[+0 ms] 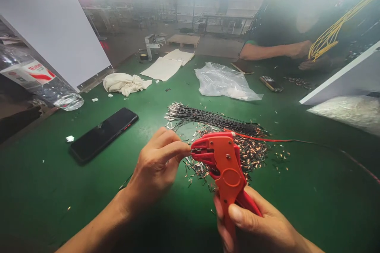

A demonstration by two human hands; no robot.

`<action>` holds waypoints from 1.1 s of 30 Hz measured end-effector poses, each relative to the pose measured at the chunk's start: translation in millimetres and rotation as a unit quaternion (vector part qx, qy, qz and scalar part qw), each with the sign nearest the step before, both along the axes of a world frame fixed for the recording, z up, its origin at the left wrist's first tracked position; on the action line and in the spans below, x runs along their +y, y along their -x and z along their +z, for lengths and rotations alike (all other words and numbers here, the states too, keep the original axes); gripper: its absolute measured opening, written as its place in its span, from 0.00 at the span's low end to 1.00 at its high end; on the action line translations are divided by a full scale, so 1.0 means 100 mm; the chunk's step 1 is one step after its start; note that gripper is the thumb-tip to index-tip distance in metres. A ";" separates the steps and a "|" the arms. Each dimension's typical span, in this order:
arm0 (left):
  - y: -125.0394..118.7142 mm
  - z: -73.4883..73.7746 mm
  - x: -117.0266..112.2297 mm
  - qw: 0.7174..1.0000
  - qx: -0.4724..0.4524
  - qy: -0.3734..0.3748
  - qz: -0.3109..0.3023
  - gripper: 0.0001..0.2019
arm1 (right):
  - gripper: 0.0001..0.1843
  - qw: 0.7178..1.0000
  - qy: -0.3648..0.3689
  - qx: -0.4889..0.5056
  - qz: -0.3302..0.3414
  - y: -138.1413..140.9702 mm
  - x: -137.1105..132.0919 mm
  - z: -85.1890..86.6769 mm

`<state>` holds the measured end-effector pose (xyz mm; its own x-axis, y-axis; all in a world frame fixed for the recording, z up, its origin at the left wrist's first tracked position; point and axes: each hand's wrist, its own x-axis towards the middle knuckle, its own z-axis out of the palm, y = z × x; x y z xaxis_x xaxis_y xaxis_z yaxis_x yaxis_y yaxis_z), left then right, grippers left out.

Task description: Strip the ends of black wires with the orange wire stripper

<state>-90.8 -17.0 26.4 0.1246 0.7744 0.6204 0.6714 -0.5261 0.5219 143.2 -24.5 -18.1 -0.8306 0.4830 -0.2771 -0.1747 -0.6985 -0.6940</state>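
Red lettering on the white-and-red label of the clear plastic bottle [38, 83], lying on its side far left of the tool, but too blurred to read. No writing legible anywhere else.

Centre stage: the orange-red wire stripper [225, 166], hard moulded plastic, a blocky head with a round pivot disc and dark metal in its mouth. It sits just above the green felt-like table [297, 189]. Right behind the stripper lies a bundle of thin black wires [208, 118] with shiny metal ends, fanned straight across the cloth. Beneath and beside the head, a glittering scatter of tiny metal bits [252, 154]. A red wire [267, 139] runs off to the right from the top of the head.

The right hand [252, 225] is wrapped closed around the stripper's handles, thumb laid along the top. The left hand [157, 162] is pinched tight, thumb and fingers meeting at the stripper's mouth on something too thin to make out.

Left of the stripper, a glossy black phone [103, 134] lies flat. Further back, a crumpled white cloth [124, 84], flat white paper sheets [166, 65] and a wrinkled clear plastic bag [225, 83]. Far right, another person's arm [273, 51] by yellow wires [329, 35].
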 end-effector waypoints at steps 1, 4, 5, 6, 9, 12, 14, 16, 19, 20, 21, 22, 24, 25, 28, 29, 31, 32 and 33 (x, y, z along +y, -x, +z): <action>0.00 0.01 0.00 1.000 -0.001 0.002 0.002 0.09 | 0.20 1.000 -0.005 -0.004 -0.002 0.00 0.00 0.00; -0.01 0.02 0.00 1.000 -0.003 0.007 0.004 0.09 | 0.22 0.999 -0.032 -0.016 0.007 0.02 0.01 0.01; -0.01 0.02 0.00 1.000 -0.004 0.010 0.005 0.09 | 0.22 0.999 -0.040 -0.022 0.009 0.02 0.02 0.01; -0.01 0.02 0.01 1.000 -0.007 0.014 0.007 0.09 | 0.23 0.998 -0.048 -0.025 0.009 0.03 0.02 0.02; -0.02 0.02 0.01 0.999 -0.022 0.025 0.012 0.08 | 0.25 0.998 -0.058 -0.029 0.007 0.03 0.02 0.04; -0.02 0.00 0.02 0.999 -0.029 0.021 0.009 0.07 | 0.26 0.997 -0.063 -0.039 0.003 0.04 0.01 0.10; -0.02 0.00 0.02 0.999 -0.030 0.015 0.010 0.05 | 0.27 0.997 -0.061 -0.057 -0.003 0.03 0.01 0.15; -0.02 0.00 0.03 0.999 -0.030 0.015 0.010 0.05 | 0.28 0.996 -0.056 -0.075 -0.002 0.02 0.01 0.19; 0.00 0.00 0.02 0.999 -0.028 0.014 0.007 0.05 | 0.28 0.995 -0.052 -0.086 0.007 0.00 0.02 0.21; 0.00 0.00 0.02 0.999 -0.028 0.016 0.008 0.06 | 0.27 0.995 -0.050 -0.087 0.007 -0.01 0.02 0.20; 0.00 0.00 0.03 0.999 -0.027 0.017 0.009 0.06 | 0.27 0.995 -0.046 -0.087 0.006 -0.01 0.02 0.20; 0.01 0.01 0.03 0.999 -0.025 0.018 0.011 0.06 | 0.27 0.995 -0.042 -0.087 0.002 -0.01 0.03 0.19; 0.01 0.01 0.03 0.999 -0.016 0.023 0.019 0.06 | 0.27 0.995 -0.032 -0.089 -0.007 -0.01 0.03 0.18; 0.02 0.01 0.03 0.999 -0.008 0.025 0.024 0.07 | 0.27 0.995 -0.028 -0.090 -0.011 -0.01 0.03 0.18; 0.03 0.00 0.03 0.999 0.016 0.035 0.035 0.08 | 0.28 0.995 -0.033 -0.093 -0.006 0.00 0.05 0.18; 0.03 -0.01 0.04 0.998 0.022 0.038 0.037 0.09 | 0.28 0.995 -0.039 -0.095 -0.003 0.00 0.06 0.19; 0.03 -0.02 0.03 0.998 0.029 0.045 0.042 0.10 | 0.29 0.993 -0.056 -0.101 0.004 0.00 0.07 0.19; 0.03 -0.02 0.03 0.997 0.031 0.048 0.046 0.10 | 0.30 0.992 -0.065 -0.105 0.007 0.00 0.08 0.19; 0.02 -0.03 0.03 0.997 0.031 0.051 0.049 0.10 | 0.30 0.991 -0.075 -0.107 0.011 0.00 0.08 0.19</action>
<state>-93.1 -13.6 23.4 0.0810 0.8433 0.5313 0.7502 -0.4025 0.5245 143.6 -16.0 0.9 -0.7717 0.5138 -0.3748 0.0024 -0.5871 -0.8095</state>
